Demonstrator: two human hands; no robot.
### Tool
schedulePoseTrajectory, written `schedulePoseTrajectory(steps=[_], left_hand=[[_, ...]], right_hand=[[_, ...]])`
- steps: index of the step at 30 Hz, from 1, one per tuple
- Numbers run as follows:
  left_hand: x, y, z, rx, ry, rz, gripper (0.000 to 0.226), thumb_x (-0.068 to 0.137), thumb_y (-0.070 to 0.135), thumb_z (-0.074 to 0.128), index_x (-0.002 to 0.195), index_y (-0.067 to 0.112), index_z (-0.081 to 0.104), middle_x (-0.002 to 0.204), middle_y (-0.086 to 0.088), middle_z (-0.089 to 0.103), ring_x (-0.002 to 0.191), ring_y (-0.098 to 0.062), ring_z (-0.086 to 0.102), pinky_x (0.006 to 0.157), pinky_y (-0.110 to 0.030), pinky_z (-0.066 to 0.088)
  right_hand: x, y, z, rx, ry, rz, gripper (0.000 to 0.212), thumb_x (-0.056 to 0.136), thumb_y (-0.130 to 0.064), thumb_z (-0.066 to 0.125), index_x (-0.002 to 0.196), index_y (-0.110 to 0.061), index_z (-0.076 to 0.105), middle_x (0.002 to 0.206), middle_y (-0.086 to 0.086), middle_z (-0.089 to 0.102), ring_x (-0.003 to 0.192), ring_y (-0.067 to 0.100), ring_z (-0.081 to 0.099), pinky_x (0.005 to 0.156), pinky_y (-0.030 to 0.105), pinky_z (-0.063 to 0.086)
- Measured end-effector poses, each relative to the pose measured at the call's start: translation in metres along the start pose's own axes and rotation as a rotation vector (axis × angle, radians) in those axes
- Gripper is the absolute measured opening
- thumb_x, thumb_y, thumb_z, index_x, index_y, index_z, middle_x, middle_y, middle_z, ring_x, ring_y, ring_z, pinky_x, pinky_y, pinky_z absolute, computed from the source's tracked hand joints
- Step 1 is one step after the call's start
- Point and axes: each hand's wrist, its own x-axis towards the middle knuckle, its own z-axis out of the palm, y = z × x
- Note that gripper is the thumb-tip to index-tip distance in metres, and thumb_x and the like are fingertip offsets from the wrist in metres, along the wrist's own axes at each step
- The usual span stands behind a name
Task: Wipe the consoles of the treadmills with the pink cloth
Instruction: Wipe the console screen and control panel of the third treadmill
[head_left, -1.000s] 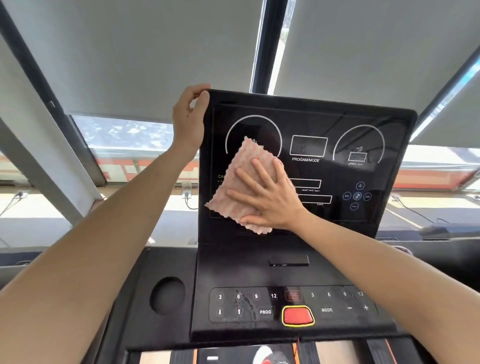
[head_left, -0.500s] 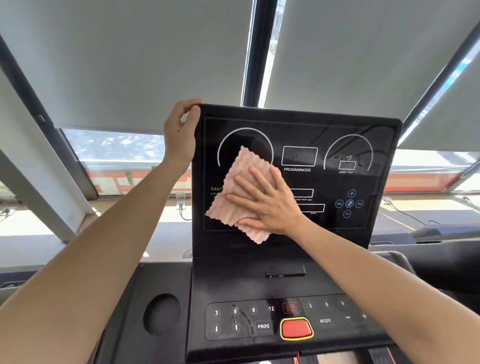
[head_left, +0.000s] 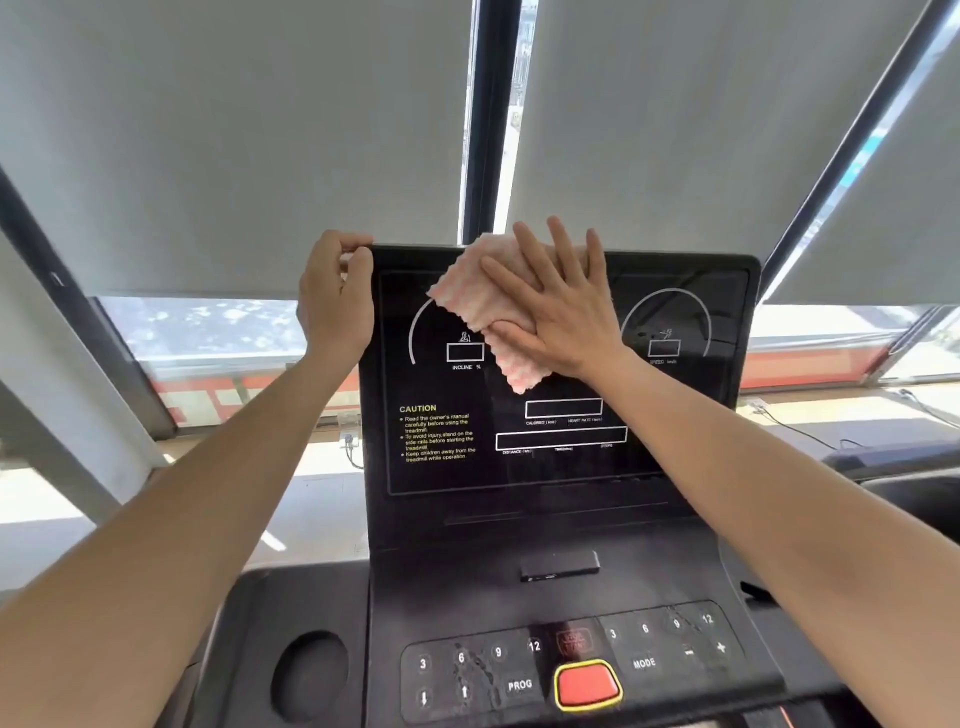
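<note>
right hand (head_left: 558, 312): flat, fingers spread, palm pressing pink cloth (head_left: 485, 306) onto console (head_left: 519, 467)
pink cloth: top centre of the screen, upper edge at the console's top rim
left hand (head_left: 335, 306): curled around console's top-left corner, gripping it
red button (head_left: 587, 683): below on keypad, untouched

Strong daylight is admitted through the windows (head_left: 208, 332) below the lowered blinds (head_left: 234, 145), where the view outside is blown out to near white. The black console (head_left: 519, 519) is seen backlit, with a soft sheen on its lower panel. Straight frames are bent outward toward the edges by the wide lens. Small print is rendered slightly soft.
</note>
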Motion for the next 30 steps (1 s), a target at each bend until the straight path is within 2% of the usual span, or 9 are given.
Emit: schedulePoseTrajectory(steps=[2,4,7,11,15,19,25,30], left_hand=[[0.007,0.007,0.000,0.200,0.004,0.065,0.019,0.092,0.031,0.049,0.102,0.024,0.063,0.105,0.011,0.068,0.095,-0.008,0.060,0.082,-0.033,0.045],[0.015,0.013,0.000,0.409,-0.047,0.227,0.022,0.093,0.034,0.050,0.104,0.022,0.065,0.108,0.007,0.068,0.102,-0.016,0.060,0.082,-0.033,0.042],[0.028,0.027,0.008,0.638,-0.225,0.484,0.030,0.096,0.043,0.051,0.108,0.023,0.069,0.107,0.002,0.072,0.103,-0.025,0.063,0.082,-0.037,0.044],[0.037,0.045,0.028,0.763,-0.461,0.590,0.039,0.098,0.059,0.047,0.114,0.032,0.069,0.113,0.007,0.072,0.105,-0.024,0.065,0.079,-0.035,0.042],[0.034,0.042,0.033,0.838,-0.376,0.642,0.045,0.099,0.066,0.040,0.113,0.036,0.071,0.102,0.003,0.075,0.095,-0.028,0.068,0.070,-0.033,0.037],[0.030,0.034,0.034,0.829,-0.302,0.695,0.053,0.099,0.067,0.036,0.109,0.030,0.073,0.092,-0.001,0.076,0.083,-0.030,0.069,0.066,-0.034,0.044],[0.026,0.033,0.035,0.823,-0.270,0.732,0.053,0.100,0.065,0.037,0.113,0.029,0.073,0.093,-0.004,0.076,0.083,-0.033,0.069,0.064,-0.033,0.036],[0.026,0.032,0.036,0.805,-0.260,0.730,0.049,0.100,0.063,0.039,0.113,0.029,0.072,0.094,-0.003,0.076,0.086,-0.033,0.068,0.066,-0.033,0.036]], right_hand=[[0.000,0.003,0.002,0.016,0.002,0.066,0.074,0.096,-0.080,0.018,0.160,-0.046,0.005,0.171,0.003,0.012,0.156,0.039,0.009,0.119,0.070,0.008],[-0.003,0.001,0.005,0.032,0.002,0.121,0.074,0.096,-0.080,0.018,0.160,-0.046,0.004,0.171,0.003,0.015,0.156,0.039,0.011,0.119,0.071,0.007],[-0.010,-0.002,0.006,0.051,0.017,0.172,0.075,0.095,-0.080,0.018,0.161,-0.045,0.008,0.171,0.003,0.014,0.156,0.040,0.011,0.118,0.071,0.006],[-0.027,-0.004,0.014,0.045,0.024,0.174,0.076,0.096,-0.079,0.024,0.161,-0.042,0.014,0.171,0.009,0.009,0.156,0.044,0.004,0.118,0.073,0.008],[-0.059,-0.009,0.028,0.051,0.032,0.145,0.075,0.097,-0.077,0.025,0.161,-0.038,0.019,0.170,0.011,0.011,0.155,0.046,0.005,0.117,0.073,0.010],[-0.100,-0.020,0.045,0.074,0.077,0.098,0.076,0.095,-0.076,0.032,0.158,-0.033,0.034,0.167,0.012,0.022,0.153,0.048,0.015,0.117,0.073,0.015],[-0.151,-0.041,0.065,0.070,0.079,0.072,0.075,0.093,-0.075,0.042,0.156,-0.034,0.038,0.166,0.010,0.025,0.152,0.048,0.020,0.118,0.072,0.016],[-0.171,-0.056,0.072,0.099,0.101,0.073,0.075,0.092,-0.075,0.047,0.154,-0.034,0.041,0.164,0.008,0.030,0.151,0.047,0.024,0.118,0.071,0.016]])
